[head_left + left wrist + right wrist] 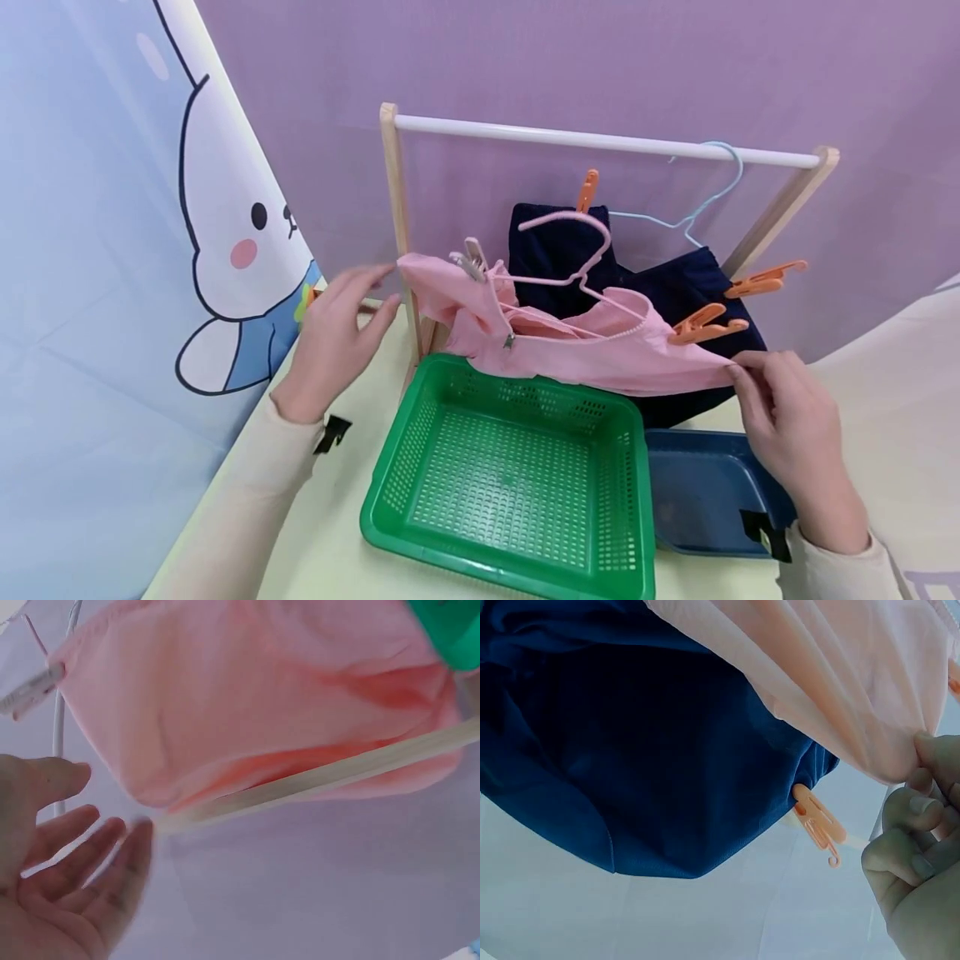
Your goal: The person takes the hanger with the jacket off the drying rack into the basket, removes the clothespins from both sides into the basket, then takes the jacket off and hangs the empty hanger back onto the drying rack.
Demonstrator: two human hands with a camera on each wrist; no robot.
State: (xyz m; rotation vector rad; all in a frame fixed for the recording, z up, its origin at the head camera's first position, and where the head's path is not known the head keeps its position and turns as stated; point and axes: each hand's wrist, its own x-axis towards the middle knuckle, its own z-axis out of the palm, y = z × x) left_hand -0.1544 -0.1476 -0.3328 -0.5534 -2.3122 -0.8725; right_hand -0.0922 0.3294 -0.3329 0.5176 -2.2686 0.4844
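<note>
A pink garment [570,358] sits on a pink hanger [581,275], whose hook shows lower than the white rod in the head view. My right hand [791,425] pinches the garment's right-hand end between thumb and fingers. At its other end my left hand [330,333] is beside the cloth, fingers spread apart and holding nothing; in the left wrist view, the fingertips [142,832] come near the garment's corner. A pale clothespin [472,260] grips the garment on the left, an orange clothespin [705,325] on the right.
Behind hangs a dark blue garment [667,292] with orange clothespins and a light blue hanger [701,208] hooked on the white rod [540,133] of a wooden-sided rack. A green basket [502,475] stands in front, a dark blue tray [701,492] to its right.
</note>
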